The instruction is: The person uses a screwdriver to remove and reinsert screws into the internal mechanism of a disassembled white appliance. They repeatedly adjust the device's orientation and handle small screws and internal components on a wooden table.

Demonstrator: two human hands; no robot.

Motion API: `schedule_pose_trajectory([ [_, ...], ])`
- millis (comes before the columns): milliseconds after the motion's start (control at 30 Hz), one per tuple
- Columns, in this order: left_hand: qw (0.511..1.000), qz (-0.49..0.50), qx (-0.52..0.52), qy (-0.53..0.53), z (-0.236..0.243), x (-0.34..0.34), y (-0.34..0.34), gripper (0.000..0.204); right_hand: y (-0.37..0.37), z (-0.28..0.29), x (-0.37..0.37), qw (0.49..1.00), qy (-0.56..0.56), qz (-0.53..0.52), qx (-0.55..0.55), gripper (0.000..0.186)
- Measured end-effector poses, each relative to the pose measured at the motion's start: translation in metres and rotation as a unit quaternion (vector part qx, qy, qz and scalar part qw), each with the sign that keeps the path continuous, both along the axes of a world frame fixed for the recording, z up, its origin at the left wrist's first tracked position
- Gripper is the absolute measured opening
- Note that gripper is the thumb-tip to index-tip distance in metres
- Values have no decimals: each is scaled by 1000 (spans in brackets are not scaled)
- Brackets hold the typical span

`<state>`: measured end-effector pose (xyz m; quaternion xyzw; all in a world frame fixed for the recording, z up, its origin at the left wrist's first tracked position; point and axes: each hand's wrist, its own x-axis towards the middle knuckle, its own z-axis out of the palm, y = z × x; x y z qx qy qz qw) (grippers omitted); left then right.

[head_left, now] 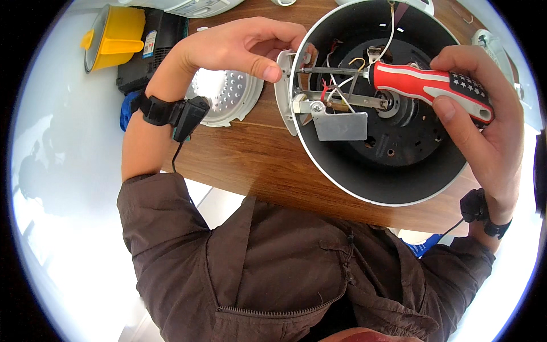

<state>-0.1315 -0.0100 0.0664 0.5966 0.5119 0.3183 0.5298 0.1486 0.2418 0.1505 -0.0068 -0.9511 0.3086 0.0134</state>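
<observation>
An open rice cooker body (364, 183) with a dark inside lies on the table, with loose wires, a metal lever and a grey metal plate (341, 126) showing in it. My right hand (494, 122) grips the red, white and black handle of a screwdriver (404, 78). Its shaft reaches leftward across the opening, and the tip is at the inner side of the left wall. Against the outside of that wall sits a white plastic panel (282, 94). My left hand (245, 51) pinches its upper part, with the thumb in front and the other fingers partly hidden behind.
A perforated silver metal cover (236, 94) lies left of the cooker body. Farther left are a black case (132, 74) and a yellow container (122, 34). At the back stands a white appliance (199, 7), and a clear item (491, 48) lies at the far right.
</observation>
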Motion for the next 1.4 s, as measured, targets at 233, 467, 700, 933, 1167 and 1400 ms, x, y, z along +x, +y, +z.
schedule_pose_trajectory([
  [233,1000,1,-13,-25,3,2,2,65,-2,3,-1,1000,-15,-9,-8,36],
  [467,997,15,-60,-48,1,2,-3,81,-5,0,-7,1000,4,-1,-13,32],
  [700,997,1,-69,-42,2,-1,1,89,-7,11,-7,1000,-8,7,-7,29],
  [933,999,22,-13,-42,-3,3,-3,68,-8,8,-15,998,-15,20,-54,28],
  [1167,998,33,-22,-48,-5,3,-5,69,-11,4,-14,997,17,26,-71,35],
  [1400,997,64,-27,-37,1,11,-8,65,-6,10,-20,996,43,80,13,41],
])
